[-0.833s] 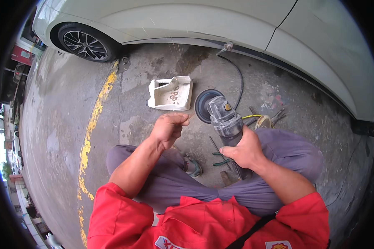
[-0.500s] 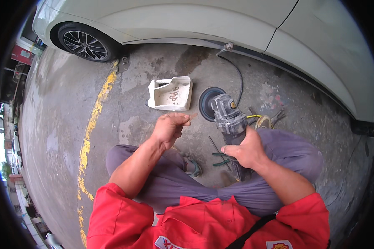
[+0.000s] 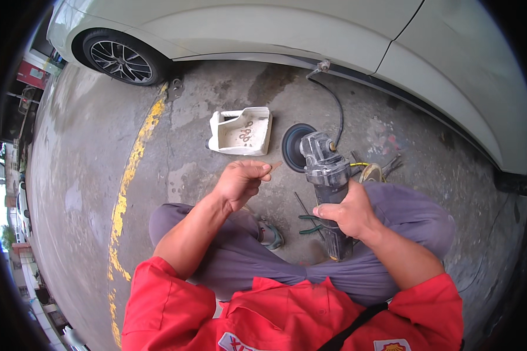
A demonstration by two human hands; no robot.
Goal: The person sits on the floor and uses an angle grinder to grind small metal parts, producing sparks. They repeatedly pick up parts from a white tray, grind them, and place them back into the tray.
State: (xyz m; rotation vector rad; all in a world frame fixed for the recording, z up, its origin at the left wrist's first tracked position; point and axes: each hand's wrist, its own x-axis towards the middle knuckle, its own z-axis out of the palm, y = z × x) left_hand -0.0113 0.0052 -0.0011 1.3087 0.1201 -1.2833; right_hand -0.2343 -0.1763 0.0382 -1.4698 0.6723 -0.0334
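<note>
- We hold the angle grinder (image 3: pixel 327 187) in our right hand (image 3: pixel 346 212), a little right of the middle of the frame; the fingers are closed around its grey body.
- The dark round disc (image 3: pixel 291 146) of the grinder points to the upper part of the frame, just above the concrete floor (image 3: pixel 205 111).
- Our left hand (image 3: pixel 240 181) is raised at the centre, apart from the right hand. Its fingers are curled together and pinch a small thin brownish piece (image 3: pixel 274 167); we cannot tell what this piece is.
- A white plastic tray (image 3: pixel 240 131) lies on the floor above the left hand, left of the disc.
- Green-handled pliers (image 3: pixel 310 219) lie on the floor between our legs.
- A white car (image 3: pixel 287 29) fills the top of the frame, with its wheel (image 3: pixel 121 58) at the upper left.
- A black hose (image 3: pixel 334 105) runs from the car toward the grinder.
</note>
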